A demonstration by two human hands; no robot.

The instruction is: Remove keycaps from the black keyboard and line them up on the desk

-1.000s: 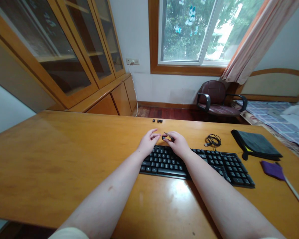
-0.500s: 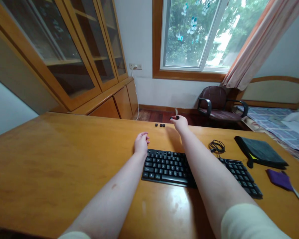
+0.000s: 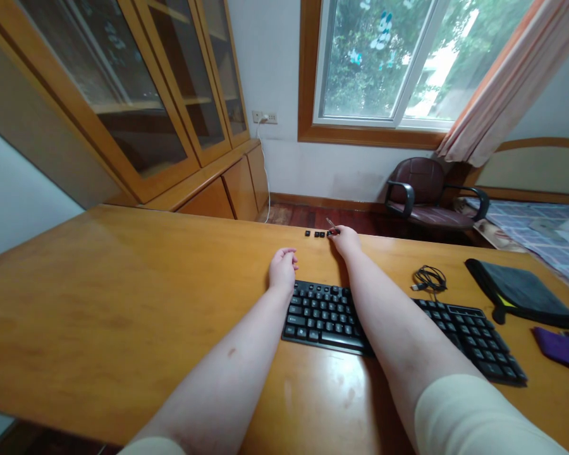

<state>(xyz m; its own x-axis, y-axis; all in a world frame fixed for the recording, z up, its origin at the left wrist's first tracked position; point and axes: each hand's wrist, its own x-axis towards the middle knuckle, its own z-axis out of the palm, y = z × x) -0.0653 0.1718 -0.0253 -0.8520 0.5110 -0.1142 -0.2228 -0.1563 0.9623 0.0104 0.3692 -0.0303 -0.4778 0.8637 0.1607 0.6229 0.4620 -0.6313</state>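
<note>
My left hand rests at the upper left corner of a black keyboard, its fingers curled in and nothing visible in them. My right hand reaches over the keyboard to the far table edge. Its fingers are closed round a small thin tool, with a light shaft pointing up and left and a bit of red near the fingertips; its kind is unclear. At those fingertips is a black keycap, low by the tabletop. Left of it, several loose keycaps lie in a row. My right forearm hides the keyboard's middle.
The wooden table ends just beyond the keycaps. Right of the keyboard are a coiled black cable, a dark zip pouch and a purple pouch. A chair stands beyond, and a glass-fronted cabinet is at left.
My right hand has come down with a keycap, now beside the row at the far edge. The tool's shaft leans further left. My left hand stays by the keyboard; the view has shifted slightly.
</note>
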